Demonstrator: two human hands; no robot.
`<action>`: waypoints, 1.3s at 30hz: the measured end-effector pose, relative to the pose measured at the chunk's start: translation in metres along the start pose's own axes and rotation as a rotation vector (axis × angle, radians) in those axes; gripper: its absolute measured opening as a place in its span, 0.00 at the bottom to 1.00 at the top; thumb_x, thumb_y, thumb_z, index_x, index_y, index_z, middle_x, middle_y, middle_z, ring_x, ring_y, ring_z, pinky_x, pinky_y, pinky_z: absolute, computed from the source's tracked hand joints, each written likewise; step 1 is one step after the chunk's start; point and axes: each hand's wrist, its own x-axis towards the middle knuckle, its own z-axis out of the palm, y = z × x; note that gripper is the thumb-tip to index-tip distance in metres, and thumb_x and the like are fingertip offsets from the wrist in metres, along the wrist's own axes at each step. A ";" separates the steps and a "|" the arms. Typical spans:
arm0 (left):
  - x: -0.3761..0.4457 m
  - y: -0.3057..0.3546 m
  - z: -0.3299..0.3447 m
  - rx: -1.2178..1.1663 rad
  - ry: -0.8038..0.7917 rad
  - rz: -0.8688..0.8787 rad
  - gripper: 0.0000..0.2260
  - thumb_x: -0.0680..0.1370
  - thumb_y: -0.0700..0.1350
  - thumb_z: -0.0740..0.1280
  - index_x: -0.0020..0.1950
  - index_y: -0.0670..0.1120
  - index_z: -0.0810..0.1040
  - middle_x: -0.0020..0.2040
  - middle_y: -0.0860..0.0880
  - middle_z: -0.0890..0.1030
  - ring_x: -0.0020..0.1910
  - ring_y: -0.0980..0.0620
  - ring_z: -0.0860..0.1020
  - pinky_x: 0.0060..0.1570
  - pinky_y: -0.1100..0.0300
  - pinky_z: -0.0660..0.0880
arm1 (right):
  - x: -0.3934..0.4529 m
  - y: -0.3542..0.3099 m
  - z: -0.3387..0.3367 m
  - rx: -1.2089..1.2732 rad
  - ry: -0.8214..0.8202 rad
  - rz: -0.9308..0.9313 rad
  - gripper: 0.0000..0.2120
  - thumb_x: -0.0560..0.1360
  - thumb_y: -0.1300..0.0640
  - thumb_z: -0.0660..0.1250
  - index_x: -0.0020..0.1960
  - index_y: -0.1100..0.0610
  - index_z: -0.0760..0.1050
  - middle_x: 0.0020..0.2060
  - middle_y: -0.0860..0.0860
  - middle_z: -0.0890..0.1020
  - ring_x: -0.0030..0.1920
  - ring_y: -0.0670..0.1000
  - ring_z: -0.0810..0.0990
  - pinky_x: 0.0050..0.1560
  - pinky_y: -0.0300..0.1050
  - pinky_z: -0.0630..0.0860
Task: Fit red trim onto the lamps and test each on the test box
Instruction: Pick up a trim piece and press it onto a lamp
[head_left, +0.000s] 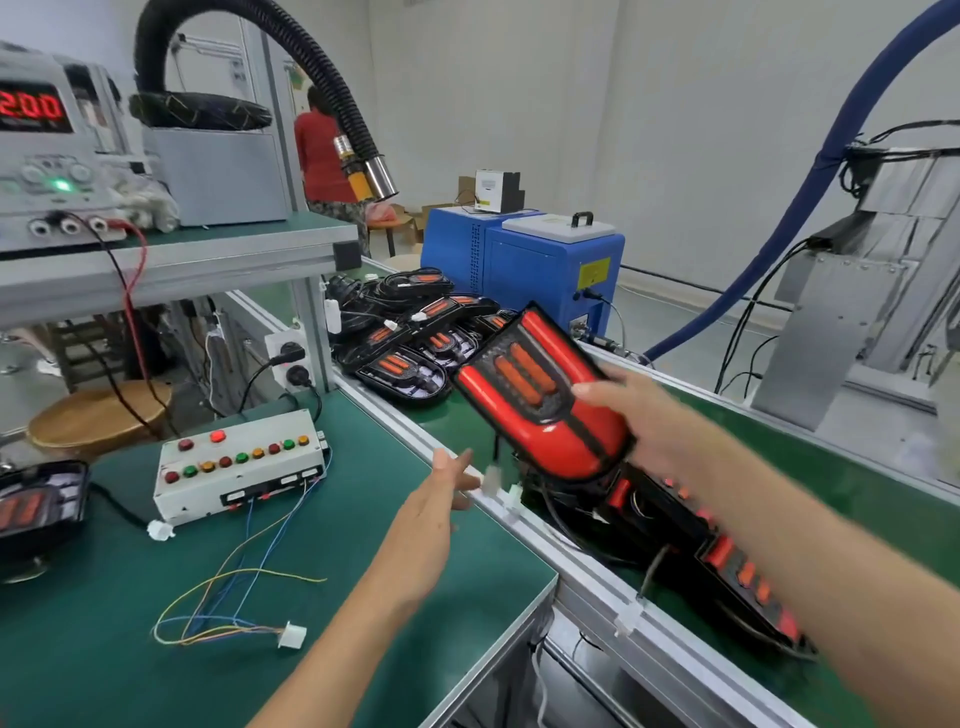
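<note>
The right hand (631, 410) gripped a red-trimmed lamp (540, 395) aloft above the conveyor (857, 467), tilted. The left hand (447, 488) reached forward, fingers loosely spread, holding nothing, right of the test box (239, 467).

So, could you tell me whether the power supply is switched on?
On: the power supply shows lit red digits and a glowing green light.

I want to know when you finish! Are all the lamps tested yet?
Not yet. The right hand holds one lamp that already wears its red trim. Its white plug dangles by the open left hand, not joined to the test box. A pile of lamps waits on the belt, mostly black, so plenty is left.
</note>
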 end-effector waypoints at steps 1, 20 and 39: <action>-0.001 -0.001 -0.002 -0.003 -0.001 -0.012 0.35 0.71 0.79 0.44 0.65 0.65 0.76 0.54 0.64 0.83 0.56 0.65 0.80 0.56 0.60 0.75 | 0.007 -0.020 -0.017 -0.124 -0.046 -0.013 0.20 0.71 0.62 0.74 0.62 0.57 0.78 0.51 0.58 0.88 0.48 0.58 0.88 0.44 0.50 0.85; -0.033 -0.051 0.012 0.008 0.013 -0.139 0.28 0.75 0.72 0.45 0.53 0.69 0.83 0.53 0.61 0.86 0.54 0.61 0.82 0.56 0.59 0.74 | 0.109 -0.087 -0.068 -1.292 -0.655 0.556 0.17 0.74 0.62 0.75 0.63 0.59 0.79 0.59 0.57 0.85 0.62 0.60 0.82 0.66 0.57 0.78; -0.044 -0.050 0.015 -0.088 0.027 -0.108 0.33 0.74 0.67 0.44 0.54 0.55 0.86 0.52 0.56 0.87 0.51 0.55 0.85 0.56 0.60 0.75 | 0.145 -0.035 -0.035 -1.743 -0.587 0.572 0.24 0.77 0.68 0.68 0.71 0.55 0.75 0.56 0.51 0.78 0.58 0.54 0.75 0.60 0.48 0.71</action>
